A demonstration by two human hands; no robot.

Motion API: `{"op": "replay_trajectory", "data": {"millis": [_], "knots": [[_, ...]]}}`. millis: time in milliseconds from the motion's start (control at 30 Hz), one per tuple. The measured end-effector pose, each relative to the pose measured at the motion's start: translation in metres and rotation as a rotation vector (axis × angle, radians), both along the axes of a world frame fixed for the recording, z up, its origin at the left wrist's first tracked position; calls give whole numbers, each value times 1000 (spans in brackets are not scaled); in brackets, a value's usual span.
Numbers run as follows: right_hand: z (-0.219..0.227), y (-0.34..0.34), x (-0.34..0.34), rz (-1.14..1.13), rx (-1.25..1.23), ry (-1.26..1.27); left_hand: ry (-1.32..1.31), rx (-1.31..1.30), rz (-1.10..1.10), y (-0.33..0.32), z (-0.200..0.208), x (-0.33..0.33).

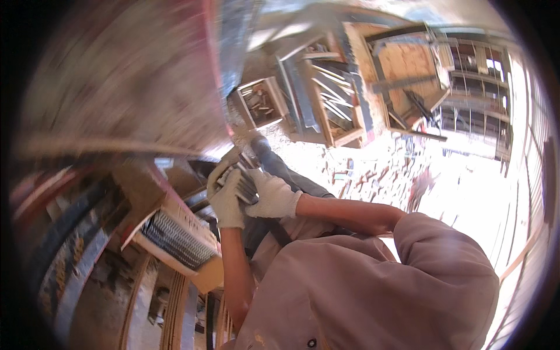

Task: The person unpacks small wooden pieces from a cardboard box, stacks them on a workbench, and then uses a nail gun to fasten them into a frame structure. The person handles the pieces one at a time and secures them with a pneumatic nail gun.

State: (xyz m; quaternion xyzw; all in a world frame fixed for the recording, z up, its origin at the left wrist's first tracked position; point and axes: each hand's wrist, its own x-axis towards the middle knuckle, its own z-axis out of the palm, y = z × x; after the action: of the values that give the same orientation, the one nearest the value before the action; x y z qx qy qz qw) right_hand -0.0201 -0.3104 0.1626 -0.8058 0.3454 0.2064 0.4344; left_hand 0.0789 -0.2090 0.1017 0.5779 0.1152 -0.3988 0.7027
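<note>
Both of my hands wear white work gloves and are together in front of my body. My left hand is closed around a small bundle of dark grey, metal-looking strips. Against the other side of the bundle is my right hand, its fingers curled onto the strips. The strips lie side by side, and some ends stick out between the gloves. Their exact kind is blurred. Left of my left forearm sits an open cardboard box filled with rows of dark, ridged pieces.
A large brownish panel, smeared by motion, fills the upper left. Beyond my hands stand a wooden crate of scraps and a wooden bin with long white strips. Many small pieces litter the bright floor. Wooden slats lie lower left.
</note>
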Motion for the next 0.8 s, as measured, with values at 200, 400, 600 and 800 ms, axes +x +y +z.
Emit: {"op": "replay_trajectory", "data": {"millis": [200,400,600,800], "knots": [[-101,-83,-147,-889,114,-21,-305,23,-875,-191,-41,-106],[-185,-151,-271,-1498,196,-199,-212,92,-1374,-326,-95,-239],[-202,-204,-284,-1804,380,-391,-2,116,-1322,-379,-155,-275],[-170,-272,-259,-1723,300,-186,-47,153,-1252,-402,-161,-257]]}}
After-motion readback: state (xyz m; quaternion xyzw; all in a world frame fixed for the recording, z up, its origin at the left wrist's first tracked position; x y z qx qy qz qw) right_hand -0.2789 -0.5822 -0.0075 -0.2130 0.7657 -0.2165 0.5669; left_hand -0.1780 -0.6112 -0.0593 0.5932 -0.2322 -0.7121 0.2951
